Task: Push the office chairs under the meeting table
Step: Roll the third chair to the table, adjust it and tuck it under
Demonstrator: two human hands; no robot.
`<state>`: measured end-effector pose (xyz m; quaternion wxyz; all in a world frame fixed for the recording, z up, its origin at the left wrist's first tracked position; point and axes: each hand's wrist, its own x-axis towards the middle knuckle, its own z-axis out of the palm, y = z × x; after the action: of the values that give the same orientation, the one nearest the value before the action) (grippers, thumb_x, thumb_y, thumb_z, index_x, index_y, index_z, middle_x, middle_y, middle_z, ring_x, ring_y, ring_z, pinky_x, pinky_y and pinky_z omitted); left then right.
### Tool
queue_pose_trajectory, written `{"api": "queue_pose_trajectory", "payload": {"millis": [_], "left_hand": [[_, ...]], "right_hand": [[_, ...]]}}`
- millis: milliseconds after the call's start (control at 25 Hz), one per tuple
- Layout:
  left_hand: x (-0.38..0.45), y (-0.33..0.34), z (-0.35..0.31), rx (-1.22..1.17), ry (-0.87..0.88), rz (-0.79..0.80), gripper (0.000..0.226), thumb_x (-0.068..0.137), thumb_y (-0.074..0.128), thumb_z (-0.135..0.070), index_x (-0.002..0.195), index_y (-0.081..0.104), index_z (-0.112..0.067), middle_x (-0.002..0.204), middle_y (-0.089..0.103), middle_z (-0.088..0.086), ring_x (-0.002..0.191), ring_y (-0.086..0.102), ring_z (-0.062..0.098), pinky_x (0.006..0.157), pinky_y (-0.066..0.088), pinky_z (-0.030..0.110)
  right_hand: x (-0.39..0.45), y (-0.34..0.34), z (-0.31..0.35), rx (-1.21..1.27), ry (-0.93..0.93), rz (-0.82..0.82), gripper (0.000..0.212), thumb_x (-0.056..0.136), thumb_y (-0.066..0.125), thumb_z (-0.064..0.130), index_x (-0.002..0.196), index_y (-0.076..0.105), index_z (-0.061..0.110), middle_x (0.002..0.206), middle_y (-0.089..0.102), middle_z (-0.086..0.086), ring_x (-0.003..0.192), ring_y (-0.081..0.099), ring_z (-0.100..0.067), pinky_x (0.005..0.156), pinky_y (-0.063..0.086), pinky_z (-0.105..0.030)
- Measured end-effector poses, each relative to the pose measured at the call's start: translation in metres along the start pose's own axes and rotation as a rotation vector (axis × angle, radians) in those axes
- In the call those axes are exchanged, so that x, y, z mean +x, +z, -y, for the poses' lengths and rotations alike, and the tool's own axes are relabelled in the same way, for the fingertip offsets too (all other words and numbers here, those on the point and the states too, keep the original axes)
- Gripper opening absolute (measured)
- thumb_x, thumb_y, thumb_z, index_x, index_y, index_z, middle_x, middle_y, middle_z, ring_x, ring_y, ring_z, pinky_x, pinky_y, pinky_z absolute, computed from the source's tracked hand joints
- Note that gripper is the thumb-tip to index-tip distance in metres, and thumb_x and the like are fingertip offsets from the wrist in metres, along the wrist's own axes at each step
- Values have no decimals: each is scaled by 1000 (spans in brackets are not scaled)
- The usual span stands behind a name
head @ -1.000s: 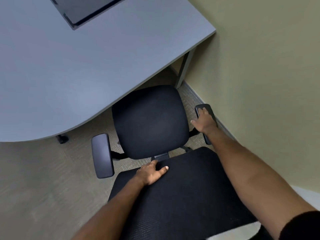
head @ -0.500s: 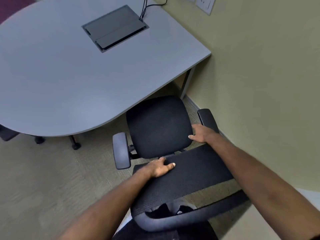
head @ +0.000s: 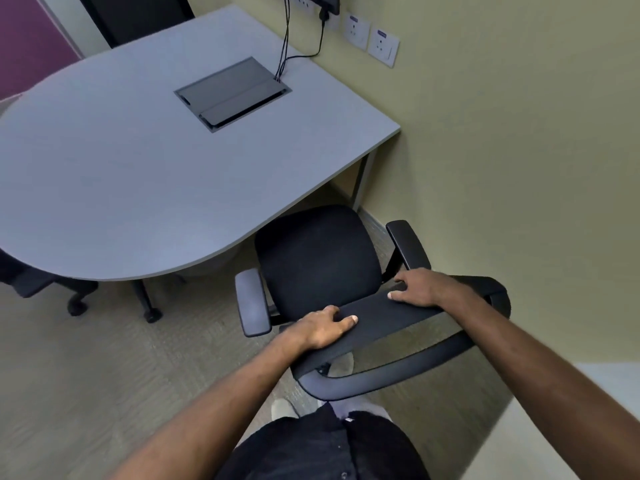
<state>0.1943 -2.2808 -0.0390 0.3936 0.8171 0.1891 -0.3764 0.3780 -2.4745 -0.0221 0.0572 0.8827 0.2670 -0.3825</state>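
Nearest the camera, both hands rested on the top edge of the office chair's backrest [head: 381, 317]. The left hand [head: 322, 329] lay near the backrest's left end, fingers curled over the front of the rim and thumb stretched along the top. The right hand [head: 420, 287] was set toward the right end, fingers folded over the edge in the same way; both were gripping the backrest rather than lying flat.

Beyond the hands, the black seat [head: 317, 258] faced the grey meeting table [head: 138, 174]. Its front edge sat just under the curved tabletop, while most of the seat and both armrests, left [head: 252, 303] and right [head: 407, 244], stood clear of it. The wall [head: 519, 168] ran close along the chair's right side, with the table leg [head: 363, 183] just ahead of the seat.

The step in hand looked like the push itself, only barely started. The next move would call for a steady forward shove on the backrest, steered slightly left so the right armrest cleared the wall and leg.

Farther off, another chair [head: 31, 275] sat partly tucked at the table's left edge.
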Motion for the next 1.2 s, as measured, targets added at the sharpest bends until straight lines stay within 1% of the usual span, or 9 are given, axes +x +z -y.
{"api": "queue_pose_trajectory", "payload": {"millis": [160, 240, 360, 440, 560, 640, 720, 840, 1200], "left_hand": [[-34, 9, -7, 66, 88, -112, 77, 99, 39, -73, 154, 45, -21, 154, 54, 8, 139, 51, 27, 112, 41, 37], [-48, 19, -13, 151, 128, -179, 77, 98, 33, -76, 151, 48, -23, 151, 56, 6, 136, 53, 28, 108, 44, 42], [-69, 40, -18, 324, 156, -302, 92, 86, 24, -89, 152, 43, -28, 153, 53, 1, 136, 52, 30, 104, 44, 50], [-78, 53, -18, 422, 196, -389, 105, 77, 22, -97, 155, 36, -28, 154, 51, -1, 136, 51, 29, 105, 44, 51], [-83, 62, -14, 505, 261, -451, 118, 70, 29, -103, 158, 28, -25, 156, 47, -1, 136, 51, 29, 105, 45, 51], [-85, 63, -11, 572, 289, -458, 119, 69, 39, -100, 159, 25, -23, 155, 46, 1, 134, 52, 30, 104, 48, 51], [-85, 63, -10, 598, 306, -477, 111, 73, 45, -95, 154, 28, -21, 147, 51, 2, 127, 57, 29, 100, 51, 49], [-85, 60, -9, 594, 317, -504, 99, 76, 46, -90, 147, 34, -21, 136, 57, 2, 118, 62, 29, 95, 53, 48], [-70, 35, -3, 589, 345, -569, 94, 75, 44, -88, 144, 39, -24, 131, 60, -1, 112, 64, 28, 89, 54, 46]], "right_hand": [[-43, 6, 0, 21, -29, -103, 54, 100, 53, 64, 133, 69, 24, 134, 70, -2, 120, 64, -24, 101, 51, -40], [-65, 11, -3, 34, -58, -161, 53, 98, 48, 71, 122, 73, 30, 123, 73, 5, 112, 66, -18, 98, 52, -42], [-92, 26, -11, 0, -120, -322, 59, 98, 42, 75, 127, 72, 33, 127, 72, 11, 117, 64, -14, 102, 47, -38], [-103, 39, -20, 12, -163, -454, 58, 97, 48, 73, 133, 69, 32, 134, 69, 13, 126, 60, -13, 104, 39, -33], [-112, 61, -33, 33, -273, -617, 57, 97, 56, 66, 136, 68, 27, 137, 68, 9, 133, 57, -15, 119, 32, -38], [-111, 72, -39, 48, -331, -746, 53, 95, 54, 63, 129, 72, 25, 130, 71, 9, 126, 62, -17, 117, 37, -42], [-107, 75, -40, 102, -349, -839, 46, 94, 55, 57, 120, 76, 25, 121, 74, 10, 117, 66, -17, 111, 43, -43], [-100, 74, -37, 151, -361, -906, 40, 92, 57, 51, 112, 80, 25, 113, 77, 10, 110, 70, -17, 105, 49, -46], [-72, 51, -26, 180, -373, -970, 35, 91, 54, 40, 101, 82, 22, 102, 79, 8, 99, 73, -16, 93, 55, -44]]}}
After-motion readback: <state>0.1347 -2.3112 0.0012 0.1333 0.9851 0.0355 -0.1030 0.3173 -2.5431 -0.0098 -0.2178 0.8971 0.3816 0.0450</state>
